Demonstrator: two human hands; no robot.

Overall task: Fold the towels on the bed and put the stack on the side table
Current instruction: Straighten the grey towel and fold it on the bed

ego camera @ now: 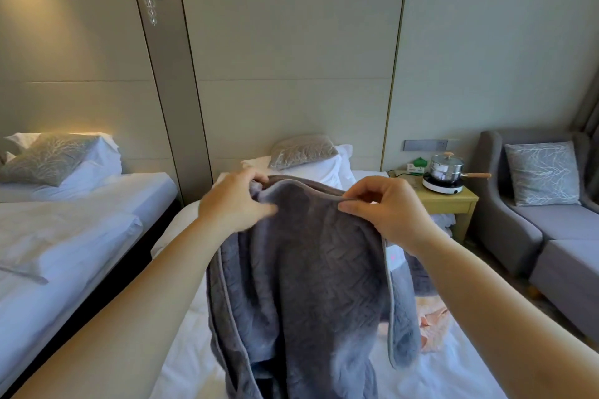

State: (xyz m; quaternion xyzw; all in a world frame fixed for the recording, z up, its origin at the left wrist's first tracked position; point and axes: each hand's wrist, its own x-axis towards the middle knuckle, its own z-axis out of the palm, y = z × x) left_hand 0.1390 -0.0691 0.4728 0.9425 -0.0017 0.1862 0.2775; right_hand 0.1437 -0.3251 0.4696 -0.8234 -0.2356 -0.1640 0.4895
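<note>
A large grey towel [308, 278] with a herringbone texture hangs in front of me above the white bed [194, 350]. My left hand [233, 204] grips its top edge at the left. My right hand [385, 210] pinches the same piped edge at the right between thumb and fingers. The towel droops in loose folds, its lower part reaching the sheet. A peach-coloured towel [432, 327] lies crumpled on the bed behind it, partly hidden. The wooden side table [453, 201] stands at the bed's right, by the headboard.
On the side table stand a small hotplate with a steel lidded pot [445, 168] and a green item. A grey armchair with a cushion [544, 178] and a footstool [570, 269] fill the right. A second bed [64, 220] is left, across a narrow gap.
</note>
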